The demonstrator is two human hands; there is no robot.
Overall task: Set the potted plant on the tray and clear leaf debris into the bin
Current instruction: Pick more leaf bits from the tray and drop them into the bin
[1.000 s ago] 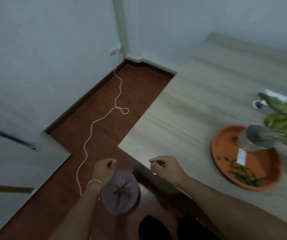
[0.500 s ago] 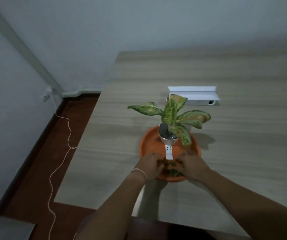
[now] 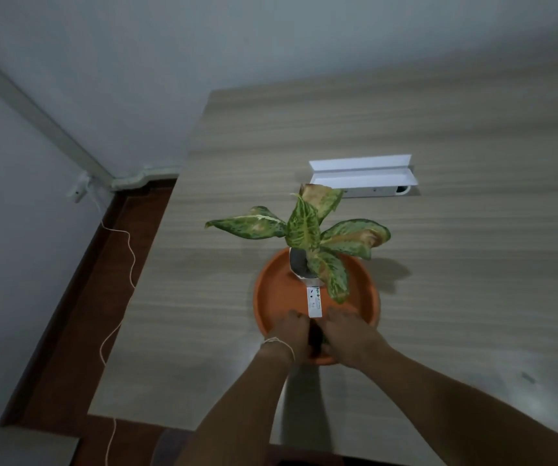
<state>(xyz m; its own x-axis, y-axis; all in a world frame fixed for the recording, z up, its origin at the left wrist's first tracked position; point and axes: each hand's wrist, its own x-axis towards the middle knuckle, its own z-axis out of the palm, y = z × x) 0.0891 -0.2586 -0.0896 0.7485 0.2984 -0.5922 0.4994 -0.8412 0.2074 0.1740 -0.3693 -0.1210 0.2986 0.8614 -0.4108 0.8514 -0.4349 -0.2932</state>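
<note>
**Plant on the tray, hands working at the near rim**

Plant (image 3: 307, 237) stands in its pot on the far half of the orange tray (image 3: 368, 297), so that part looks done; what remains is the leaf debris. Nearest me, both forearms reach in over the table (image 3: 203, 314). The left hand (image 3: 289, 332) and right hand (image 3: 346, 336) sit knuckle-up on the tray's near side, almost touching, with a dark gap between them. The fingers curl down and inward onto the tray floor, partly closed like a scoop, but I cannot tell whether they hold any scraps, since the hands hide whatever lies beneath.

To do this well, I'd say sweep the bits together with the fingertips, pinch them up in one bunch, and keep clear of the white tag (image 3: 314, 302) just beyond the knuckles so the pot isn't nudged. Farther back lies a white box (image 3: 361, 176). No bin shows.
</note>
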